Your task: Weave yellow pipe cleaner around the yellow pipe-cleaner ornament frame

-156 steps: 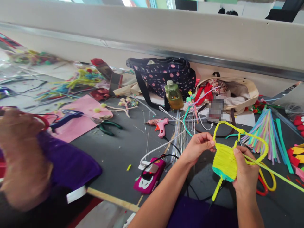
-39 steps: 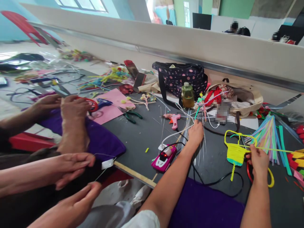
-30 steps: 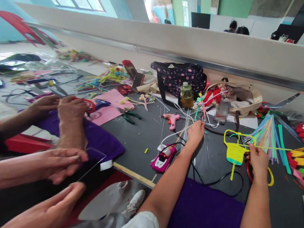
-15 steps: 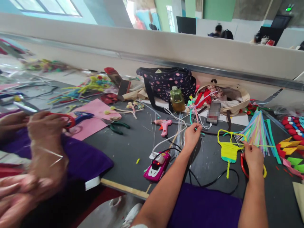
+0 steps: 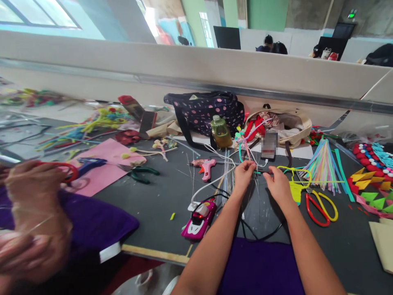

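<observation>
My left hand (image 5: 244,175) is closed, thumb and fingertips pinched together just below a bunch of pastel fuzzy stems (image 5: 243,139); what lies in the pinch is too small to make out. My right hand (image 5: 278,186) faces it a short way to the right, its thumb and forefinger drawn close together. A short teal bit (image 5: 257,173) shows in the gap between the hands. Beside my right hand, partly hidden by it, lies a yellow fuzzy-stem piece (image 5: 295,190) with a loop on top. Scissors (image 5: 317,209) with red and yellow handles rest nearby.
A pink glue gun (image 5: 208,169), a magenta car-shaped device (image 5: 199,221) with cables, and a bottle (image 5: 221,133) stand leftward. Pastel stems (image 5: 327,164) fan out at right. A phone (image 5: 269,145) leans by a cream bag (image 5: 303,127). At left, another person's hands (image 5: 33,192) work near pliers (image 5: 144,174).
My right hand has let go of the yellow piece and moved left, close to my left hand. The red and yellow scissors are now uncovered. The view has shifted slightly right.
</observation>
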`<state>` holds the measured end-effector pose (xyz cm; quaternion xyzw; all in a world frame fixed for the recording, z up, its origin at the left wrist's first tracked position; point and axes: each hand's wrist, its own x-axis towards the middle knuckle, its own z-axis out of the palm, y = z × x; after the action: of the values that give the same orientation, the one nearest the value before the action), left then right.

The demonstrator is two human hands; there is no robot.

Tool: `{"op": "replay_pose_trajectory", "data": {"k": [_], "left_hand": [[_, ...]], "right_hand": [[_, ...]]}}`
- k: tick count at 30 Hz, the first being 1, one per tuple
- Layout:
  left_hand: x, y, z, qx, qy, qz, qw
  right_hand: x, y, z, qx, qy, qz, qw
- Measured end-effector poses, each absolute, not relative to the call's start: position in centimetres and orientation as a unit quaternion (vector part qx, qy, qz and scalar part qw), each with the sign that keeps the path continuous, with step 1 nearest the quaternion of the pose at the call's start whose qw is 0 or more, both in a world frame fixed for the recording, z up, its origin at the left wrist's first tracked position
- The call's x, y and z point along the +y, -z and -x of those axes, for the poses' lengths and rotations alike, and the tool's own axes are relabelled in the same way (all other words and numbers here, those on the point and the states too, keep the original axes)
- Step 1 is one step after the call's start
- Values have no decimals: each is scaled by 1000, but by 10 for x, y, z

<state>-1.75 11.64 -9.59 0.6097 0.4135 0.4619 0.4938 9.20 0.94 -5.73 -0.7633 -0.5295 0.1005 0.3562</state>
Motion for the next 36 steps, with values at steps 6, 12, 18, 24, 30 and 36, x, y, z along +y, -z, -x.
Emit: {"op": "replay_pose_trajectory", "data": {"k": [6,12,18,24,30,36], "left_hand": [[121,96,19,423,-458,-617,481],[122,95,19,409,-481,-597,495],[118,87,18,412,-483,-563,530],[111,79,15,418,-479,-609,475],[109,65,22,429,-518,-639,373],[101,62,25,406,-491,-641,428]], "right_hand": [[29,48,-73,-511,-44,813,274],[30,44,-53,-515,33,816,261],[31,52,-50,-526,3,807,268],[33,65,-69,-474,-100,796,364],[17,67,-108,-351,-291,686,567],[15,80,-112,-354,-361,695,512]]}}
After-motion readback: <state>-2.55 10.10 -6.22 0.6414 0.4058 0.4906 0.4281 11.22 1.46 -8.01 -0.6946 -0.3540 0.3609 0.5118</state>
